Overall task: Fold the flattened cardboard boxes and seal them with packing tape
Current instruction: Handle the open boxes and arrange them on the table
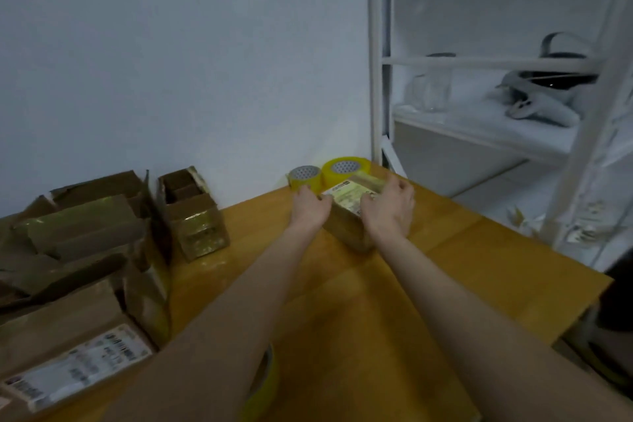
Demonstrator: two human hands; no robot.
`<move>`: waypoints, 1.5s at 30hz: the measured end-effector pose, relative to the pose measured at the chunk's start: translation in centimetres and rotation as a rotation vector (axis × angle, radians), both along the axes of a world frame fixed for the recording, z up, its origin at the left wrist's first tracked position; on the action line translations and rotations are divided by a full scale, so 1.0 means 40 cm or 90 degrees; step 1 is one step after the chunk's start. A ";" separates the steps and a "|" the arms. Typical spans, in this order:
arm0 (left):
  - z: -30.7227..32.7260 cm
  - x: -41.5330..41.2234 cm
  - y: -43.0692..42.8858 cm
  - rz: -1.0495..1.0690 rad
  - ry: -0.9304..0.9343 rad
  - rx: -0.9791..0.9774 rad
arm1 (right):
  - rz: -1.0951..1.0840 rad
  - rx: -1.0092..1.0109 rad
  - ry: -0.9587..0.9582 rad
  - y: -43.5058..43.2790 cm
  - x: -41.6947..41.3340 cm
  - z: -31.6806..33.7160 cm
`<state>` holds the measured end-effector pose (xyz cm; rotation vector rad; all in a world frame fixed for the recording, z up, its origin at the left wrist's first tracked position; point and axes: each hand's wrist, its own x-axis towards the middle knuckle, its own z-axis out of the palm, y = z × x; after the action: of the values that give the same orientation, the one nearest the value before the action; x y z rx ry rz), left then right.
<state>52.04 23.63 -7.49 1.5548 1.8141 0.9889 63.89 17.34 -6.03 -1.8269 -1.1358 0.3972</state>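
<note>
A small folded cardboard box (pixel 346 223) with a pale label on top sits at the far end of the wooden table (pixel 479 267). My left hand (pixel 310 207) grips its left side, and my right hand (pixel 388 207) grips its right side with fingers curled over the far edge. Just behind the box stand two tape rolls: a duller one (pixel 305 176) on the left and a yellow one (pixel 346 168) on the right. Part of another yellow tape roll (pixel 269 377) shows under my left forearm at the near edge.
A pile of cardboard boxes (pixel 78 250) fills the left side, with an open box (pixel 193 212) near the wall. A labelled carton (pixel 68 363) lies at the front left. A white shelf rack (pixel 479 96) stands to the right of the table.
</note>
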 end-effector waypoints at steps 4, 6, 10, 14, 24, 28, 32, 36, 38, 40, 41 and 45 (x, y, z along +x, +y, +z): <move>-0.008 0.029 0.028 -0.042 -0.027 -0.044 | 0.016 -0.063 0.243 0.032 0.046 -0.042; -0.002 0.017 0.024 -0.055 -0.008 -0.078 | 0.036 -0.076 0.365 0.045 0.047 -0.060; 0.029 -0.078 -0.023 -0.020 0.001 -0.078 | 0.127 -0.101 0.389 0.034 0.011 -0.061; 0.071 -0.188 -0.157 0.061 0.001 -0.007 | 0.302 -0.033 0.347 -0.024 -0.064 -0.024; 0.037 -0.310 -0.439 0.125 -0.065 0.093 | 0.410 -0.068 0.355 -0.155 -0.170 -0.023; 0.082 -0.342 -0.450 0.027 0.262 0.221 | 0.346 -0.104 0.263 -0.126 -0.178 0.022; 0.109 -0.363 -0.436 -0.133 0.380 0.129 | 0.386 -0.194 0.103 -0.108 -0.219 0.073; 0.103 -0.375 -0.411 -0.166 0.634 0.111 | 0.373 -0.224 0.046 -0.072 -0.229 0.064; 0.100 -0.389 -0.395 -0.093 0.679 0.137 | 0.368 -0.259 0.125 -0.069 -0.210 0.066; 0.101 -0.396 -0.388 -0.046 0.683 0.155 | 0.375 -0.287 0.210 -0.078 -0.196 0.070; 0.105 -0.398 -0.387 -0.034 0.672 0.160 | 0.379 -0.295 0.246 -0.082 -0.198 0.070; 0.148 -0.403 -0.406 0.020 0.593 0.228 | 0.413 -0.339 0.370 -0.118 -0.257 0.061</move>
<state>35.91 7.38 -1.56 2.4958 2.3262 0.6504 53.60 12.61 -3.58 -1.5373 -1.2373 1.6199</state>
